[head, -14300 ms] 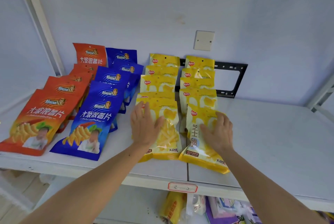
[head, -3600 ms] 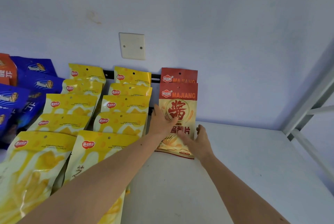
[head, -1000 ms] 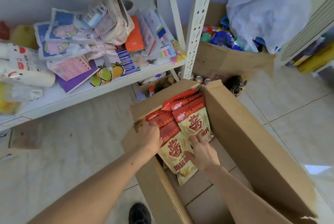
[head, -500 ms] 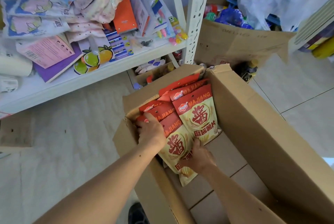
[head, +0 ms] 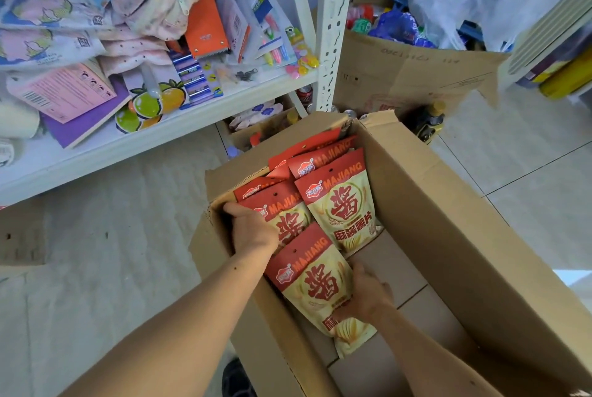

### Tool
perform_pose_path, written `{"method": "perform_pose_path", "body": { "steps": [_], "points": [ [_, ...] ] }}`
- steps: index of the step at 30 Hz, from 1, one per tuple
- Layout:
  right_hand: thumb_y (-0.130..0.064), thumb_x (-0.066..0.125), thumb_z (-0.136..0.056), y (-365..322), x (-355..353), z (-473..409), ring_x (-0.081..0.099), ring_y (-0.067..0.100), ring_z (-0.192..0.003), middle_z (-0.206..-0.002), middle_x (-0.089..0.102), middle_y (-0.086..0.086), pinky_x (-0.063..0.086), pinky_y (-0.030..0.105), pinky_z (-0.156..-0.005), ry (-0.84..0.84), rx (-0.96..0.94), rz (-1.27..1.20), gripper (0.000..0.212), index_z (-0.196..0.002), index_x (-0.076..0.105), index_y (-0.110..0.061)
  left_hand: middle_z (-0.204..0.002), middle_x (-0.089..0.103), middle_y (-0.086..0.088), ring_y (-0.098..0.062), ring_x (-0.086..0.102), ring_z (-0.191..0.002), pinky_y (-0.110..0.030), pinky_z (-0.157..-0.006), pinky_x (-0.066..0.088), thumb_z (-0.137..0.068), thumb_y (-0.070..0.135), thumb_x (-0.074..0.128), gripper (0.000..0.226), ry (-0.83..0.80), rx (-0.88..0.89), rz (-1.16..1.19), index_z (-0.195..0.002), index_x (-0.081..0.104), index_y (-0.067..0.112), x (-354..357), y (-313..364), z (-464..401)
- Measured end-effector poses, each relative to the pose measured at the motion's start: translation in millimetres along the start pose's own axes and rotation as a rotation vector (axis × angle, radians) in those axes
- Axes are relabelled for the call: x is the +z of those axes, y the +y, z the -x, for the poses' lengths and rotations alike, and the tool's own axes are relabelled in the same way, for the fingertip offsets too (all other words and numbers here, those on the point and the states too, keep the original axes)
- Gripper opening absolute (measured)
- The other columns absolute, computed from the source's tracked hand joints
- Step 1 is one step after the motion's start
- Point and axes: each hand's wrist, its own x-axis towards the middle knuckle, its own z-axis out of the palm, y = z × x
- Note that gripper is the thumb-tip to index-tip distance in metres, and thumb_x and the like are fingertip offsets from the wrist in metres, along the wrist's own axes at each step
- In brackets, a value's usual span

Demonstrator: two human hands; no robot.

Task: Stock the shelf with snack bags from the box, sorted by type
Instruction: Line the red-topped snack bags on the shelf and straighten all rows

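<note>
currently both hands inside the box (head: pixel 455 236): left hand (head: pixel 253 230) gripping the upper snack bags (head: pixel 339 204), right hand (head: pixel 365 295) clamped on the front bag (head: pixel 315 284). likely light, crinkly, slippery; best held by side seams.

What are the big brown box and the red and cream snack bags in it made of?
The big brown box looks like matte cardboard: dull brown walls, torn and creased top edges. The red and cream snack bags look like thin glossy plastic film, probably; light glints on them and the nearest one bends in the right hand.
</note>
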Motion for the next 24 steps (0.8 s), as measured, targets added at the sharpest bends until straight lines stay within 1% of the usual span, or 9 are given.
{"method": "perform_pose_path", "body": {
  "steps": [2,4,7,9,13,16,17,20,24],
  "points": [
    [-0.036,0.093,-0.047,11.8,-3.3,2.8,0.051,0.021,-0.124,-0.127,0.058,-0.005,0.043,0.041,-0.103,-0.014,0.037,-0.104,0.11,-0.138,0.03,-0.027,-0.11,0.063,-0.016,-0.032,0.066,-0.096,-0.042,-0.082,0.057,-0.088,-0.005,0.056,0.065,0.057,-0.012,0.014,-0.137,0.012,0.002,-0.8,1.7,7.3],
    [-0.032,0.094,-0.043,20.2,-7.4,5.1,0.058,0.018,-0.117,-0.119,0.063,-0.008,0.049,0.036,-0.097,-0.04,0.027,-0.153,0.101,-0.129,0.042,-0.027,-0.11,0.064,-0.017,-0.033,0.066,-0.098,-0.041,-0.081,0.057,-0.089,0.004,0.062,0.064,0.094,-0.036,-0.007,-0.136,0.018,0.0,-0.7,3.6,15.1],
    [-0.031,0.094,-0.039,25.3,-12.3,10.9,0.063,0.015,-0.108,-0.11,0.067,-0.009,0.052,0.03,-0.091,-0.068,-0.009,-0.15,0.087,-0.116,0.055,-0.026,-0.117,0.064,-0.017,-0.035,0.064,-0.107,-0.041,-0.087,0.054,-0.089,0.019,0.069,0.044,0.068,0.009,-0.11,-0.123,0.048,0.002,-0.3,-0.1,23.5],
    [-0.033,0.093,-0.036,27.1,-14.5,15.7,0.064,0.012,-0.102,-0.105,0.068,-0.012,0.054,0.028,-0.087,-0.057,-0.026,-0.174,0.084,-0.111,0.056,-0.027,-0.112,0.067,-0.016,-0.033,0.066,-0.1,-0.042,-0.087,0.056,-0.091,0.027,0.065,0.033,0.046,0.09,-0.138,-0.111,0.063,0.001,-0.4,-6.3,29.3],
    [-0.038,0.091,-0.039,22.8,-27.5,33.8,0.065,0.008,-0.099,-0.102,0.069,-0.014,0.053,0.027,-0.088,-0.045,-0.086,-0.193,0.076,-0.107,0.057,-0.027,-0.112,0.063,-0.012,-0.027,0.064,-0.1,-0.038,-0.085,0.055,-0.094,0.035,0.059,0.039,-0.011,0.227,-0.04,-0.112,0.062,0.002,-9.4,-13.3,47.4],
    [-0.036,0.091,-0.046,15.7,-44.8,53.4,0.065,0.004,-0.096,-0.102,0.069,-0.014,0.053,0.021,-0.084,-0.043,-0.118,-0.202,0.07,-0.106,0.058,-0.025,-0.106,0.066,-0.003,-0.015,0.065,-0.095,-0.02,-0.073,0.051,-0.096,0.038,0.054,0.034,-0.157,0.319,0.116,-0.115,0.058,0.01,-24.7,-9.8,65.1],
    [-0.036,0.091,-0.047,13.3,-51.1,60.4,0.065,0.003,-0.095,-0.101,0.069,-0.015,0.053,0.021,-0.084,-0.04,-0.127,-0.218,0.069,-0.106,0.057,-0.025,-0.101,0.068,-0.001,-0.012,0.066,-0.092,-0.019,-0.071,0.052,-0.097,0.039,0.053,0.032,-0.202,0.338,0.156,-0.112,0.06,0.012,-30.8,-7.5,71.1],
    [-0.036,0.091,-0.047,4.9,-74.3,83.6,0.066,0.002,-0.096,-0.1,0.07,-0.016,0.055,0.027,-0.088,-0.023,-0.165,-0.26,0.068,-0.104,0.055,-0.027,-0.09,0.072,0.0,-0.017,0.07,-0.085,-0.034,-0.074,0.059,-0.094,0.041,0.057,0.028,-0.285,0.338,0.265,-0.099,0.065,0.014,-51.9,4.2,87.2],
    [-0.028,0.093,-0.052,-14.3,-114.2,122.8,0.065,0.001,-0.098,-0.096,0.071,-0.018,0.052,0.023,-0.093,-0.046,-0.218,-0.319,0.054,-0.095,0.06,-0.034,-0.091,0.075,-0.001,-0.021,0.073,-0.083,-0.045,-0.077,0.06,-0.089,0.038,0.066,0.021,-0.342,0.244,0.492,-0.1,0.066,0.02,-85.5,30.1,110.2]
  ]
}}
